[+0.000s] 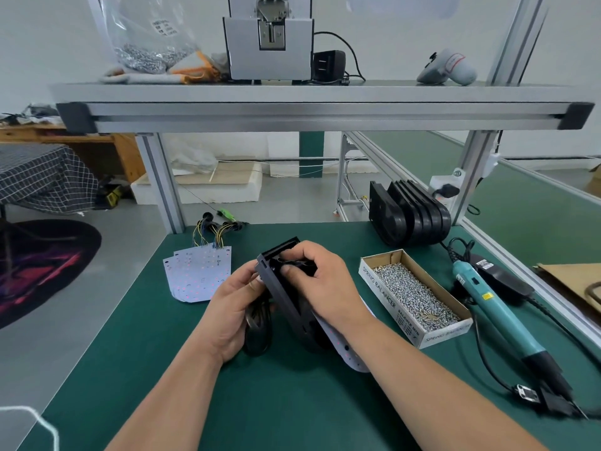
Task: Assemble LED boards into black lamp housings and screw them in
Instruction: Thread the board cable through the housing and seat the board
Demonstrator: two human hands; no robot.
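Both hands meet above the green tabletop (292, 402), and all positions below are given relative to the black lamp housing (286, 297) held between them. Left hand (232, 315): closed around the housing's left edge and around a dark loop of cable that hangs beneath it. Right hand (320, 284): curled over the housing's upper right part, with fingertips pressed into its open top end. Housing: tilted on edge, its long side running from upper left to lower right. LED board (349, 349): a white panel with small red dots that projects from under the housing to the lower right, partly hidden by the right wrist. Stack of LED boards (198, 275): lies flat to the left of the housing, with yellow and dark wire leads at its far end. Cardboard box (413, 296): just right of the housing, open and filled with silver screws. Electric screwdriver (500, 315): teal, lying farther right beyond the box, its black cord trailing over the tabletop. Row of empty black housings (411, 216): stands on edge to the upper right, against the aluminium frame post.
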